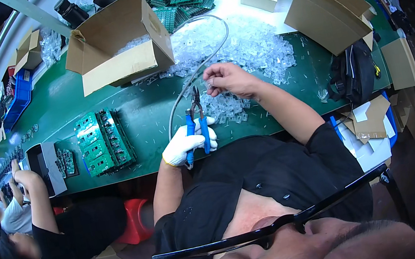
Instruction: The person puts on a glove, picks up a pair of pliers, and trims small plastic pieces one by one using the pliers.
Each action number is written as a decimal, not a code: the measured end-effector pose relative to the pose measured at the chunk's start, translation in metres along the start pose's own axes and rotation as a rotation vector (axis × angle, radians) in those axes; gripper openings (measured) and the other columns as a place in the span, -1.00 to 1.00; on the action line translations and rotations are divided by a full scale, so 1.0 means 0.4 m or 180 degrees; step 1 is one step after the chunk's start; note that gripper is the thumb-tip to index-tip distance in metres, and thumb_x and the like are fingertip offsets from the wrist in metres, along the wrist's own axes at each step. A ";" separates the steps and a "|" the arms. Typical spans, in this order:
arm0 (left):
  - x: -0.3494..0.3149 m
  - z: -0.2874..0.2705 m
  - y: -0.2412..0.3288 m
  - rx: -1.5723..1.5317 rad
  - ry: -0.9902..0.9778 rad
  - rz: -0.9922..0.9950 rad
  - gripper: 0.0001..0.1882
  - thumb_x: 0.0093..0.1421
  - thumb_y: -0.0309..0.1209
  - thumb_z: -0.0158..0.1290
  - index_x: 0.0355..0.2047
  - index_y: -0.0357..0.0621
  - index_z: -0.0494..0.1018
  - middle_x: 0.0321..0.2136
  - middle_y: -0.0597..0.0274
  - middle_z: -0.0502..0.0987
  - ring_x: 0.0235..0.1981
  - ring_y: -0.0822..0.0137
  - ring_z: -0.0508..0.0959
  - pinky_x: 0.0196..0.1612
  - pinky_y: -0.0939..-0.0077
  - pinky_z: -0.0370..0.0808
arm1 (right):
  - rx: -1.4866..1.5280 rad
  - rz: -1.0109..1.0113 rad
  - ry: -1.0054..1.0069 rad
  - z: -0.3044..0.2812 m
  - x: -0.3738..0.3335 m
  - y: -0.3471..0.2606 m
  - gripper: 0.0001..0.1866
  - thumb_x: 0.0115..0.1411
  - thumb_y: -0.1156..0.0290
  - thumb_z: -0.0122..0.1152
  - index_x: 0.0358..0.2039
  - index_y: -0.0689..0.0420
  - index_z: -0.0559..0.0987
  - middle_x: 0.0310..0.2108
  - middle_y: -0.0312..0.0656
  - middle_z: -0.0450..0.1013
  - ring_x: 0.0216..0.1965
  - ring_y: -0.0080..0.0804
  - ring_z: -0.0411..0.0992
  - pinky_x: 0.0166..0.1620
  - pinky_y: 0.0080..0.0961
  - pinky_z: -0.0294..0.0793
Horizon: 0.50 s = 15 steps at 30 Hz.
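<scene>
Gripping blue-handled cutting pliers (196, 123) near the desk's (102, 101) front edge, the white-gloved left hand (183, 145) is closed round the handles, blades raised toward the bare right hand (226, 79). Its fingertips pinch a small clear plastic piece (208, 81), handy beside the clear-parts heap (242, 45) mid-desk.

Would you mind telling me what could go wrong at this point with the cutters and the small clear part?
1. The bare right hand pinches a small clear part right at the tip of the cutters, so a finger might get nipped.
2. Trimmed bits could fly into the pile of clear parts.
3. The grey hose loops near the cutters and might snag.
</scene>
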<state>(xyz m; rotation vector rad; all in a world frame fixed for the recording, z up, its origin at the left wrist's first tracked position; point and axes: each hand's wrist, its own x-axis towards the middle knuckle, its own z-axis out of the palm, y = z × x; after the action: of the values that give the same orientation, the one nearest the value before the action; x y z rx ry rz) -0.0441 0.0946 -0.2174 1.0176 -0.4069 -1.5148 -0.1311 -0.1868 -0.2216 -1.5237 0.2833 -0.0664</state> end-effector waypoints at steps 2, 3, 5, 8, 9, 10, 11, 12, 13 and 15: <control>0.003 -0.003 0.009 0.0122 -0.0164 -0.0113 -0.20 0.25 -0.29 0.33 0.42 -0.37 0.32 -0.07 0.11 0.68 -0.11 0.20 0.75 0.01 0.24 0.69 | 0.1402 0.0323 -0.0118 -0.014 -0.033 0.013 -0.84 0.44 0.54 0.20 -0.01 0.27 0.59 -0.17 -0.09 0.60 -0.18 -0.42 0.63 -0.04 -0.48 0.66; 0.006 0.002 0.017 0.0126 -0.0181 -0.0133 -0.20 0.25 -0.29 0.33 0.42 -0.37 0.32 -0.07 0.11 0.68 -0.11 0.20 0.75 0.01 0.24 0.69 | 0.1411 0.0324 -0.0093 -0.015 -0.047 0.011 -0.84 0.44 0.54 0.20 -0.01 0.27 0.59 -0.17 -0.09 0.60 -0.18 -0.42 0.63 -0.04 -0.48 0.66; 0.011 0.012 0.032 0.0322 -0.0178 -0.0286 -0.22 0.26 -0.30 0.32 0.41 -0.38 0.33 -0.08 0.13 0.67 -0.12 0.23 0.74 0.00 0.25 0.68 | 0.1436 0.0286 -0.0103 -0.016 -0.076 -0.004 -0.84 0.42 0.53 0.22 -0.02 0.26 0.60 -0.15 -0.11 0.60 -0.19 -0.43 0.62 -0.07 -0.48 0.65; 0.014 0.016 0.029 0.0453 -0.0178 -0.0319 -0.21 0.26 -0.29 0.32 0.42 -0.38 0.33 -0.09 0.14 0.67 -0.12 0.26 0.73 0.01 0.27 0.66 | 0.1429 0.0254 -0.0032 -0.005 -0.099 -0.027 -0.79 0.39 0.53 0.28 0.02 0.26 0.64 -0.14 -0.20 0.62 -0.16 -0.47 0.60 -0.06 -0.50 0.61; 0.015 0.019 0.030 0.0455 -0.0176 -0.0320 -0.21 0.26 -0.29 0.32 0.42 -0.38 0.33 -0.09 0.14 0.67 -0.12 0.26 0.73 0.01 0.27 0.66 | 0.1406 0.0179 0.0006 -0.001 -0.104 -0.033 -0.76 0.38 0.53 0.30 0.03 0.26 0.65 -0.14 -0.23 0.62 -0.14 -0.49 0.59 -0.05 -0.51 0.59; 0.013 0.023 0.031 0.0426 -0.0197 -0.0311 -0.21 0.26 -0.29 0.32 0.42 -0.38 0.33 -0.09 0.14 0.67 -0.11 0.27 0.72 0.02 0.29 0.65 | 0.1407 0.0177 0.0001 0.004 -0.107 -0.039 -0.76 0.38 0.53 0.30 0.03 0.26 0.65 -0.14 -0.23 0.62 -0.14 -0.49 0.59 -0.05 -0.51 0.59; 0.012 0.025 0.031 0.0396 -0.0214 -0.0299 -0.20 0.26 -0.28 0.33 0.42 -0.37 0.33 -0.09 0.15 0.67 -0.11 0.29 0.71 0.03 0.31 0.64 | 0.1388 0.0169 0.0029 0.009 -0.109 -0.044 -0.72 0.38 0.55 0.31 0.08 0.25 0.64 -0.14 -0.24 0.61 -0.16 -0.54 0.56 -0.07 -0.55 0.56; 0.011 0.025 0.029 0.0395 -0.0212 -0.0296 -0.20 0.26 -0.28 0.33 0.42 -0.37 0.33 -0.09 0.15 0.67 -0.11 0.29 0.71 0.03 0.31 0.64 | 0.1370 0.0162 0.0064 0.012 -0.111 -0.046 -0.68 0.37 0.57 0.32 0.12 0.25 0.62 -0.14 -0.25 0.60 -0.17 -0.59 0.54 -0.08 -0.59 0.53; 0.011 0.024 0.025 0.0390 -0.0221 -0.0273 -0.20 0.25 -0.28 0.33 0.42 -0.37 0.33 -0.09 0.15 0.67 -0.11 0.29 0.71 0.04 0.32 0.64 | 0.1367 0.0161 0.0058 0.013 -0.111 -0.044 -0.68 0.37 0.57 0.32 0.12 0.25 0.62 -0.14 -0.25 0.60 -0.17 -0.59 0.54 -0.08 -0.59 0.53; 0.008 0.026 0.024 0.0379 -0.0221 -0.0248 -0.20 0.25 -0.27 0.34 0.42 -0.37 0.33 -0.09 0.15 0.67 -0.11 0.30 0.71 0.04 0.33 0.63 | 0.1338 0.0155 0.0051 0.013 -0.108 -0.036 -0.64 0.34 0.59 0.36 0.14 0.24 0.63 -0.14 -0.28 0.59 -0.17 -0.61 0.52 -0.08 -0.60 0.53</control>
<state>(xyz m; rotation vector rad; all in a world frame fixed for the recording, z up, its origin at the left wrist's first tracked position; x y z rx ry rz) -0.0459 0.0863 -0.2057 1.0865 -0.5165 -1.6147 -0.1697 -0.1732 -0.2012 -1.0990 0.2980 -0.0932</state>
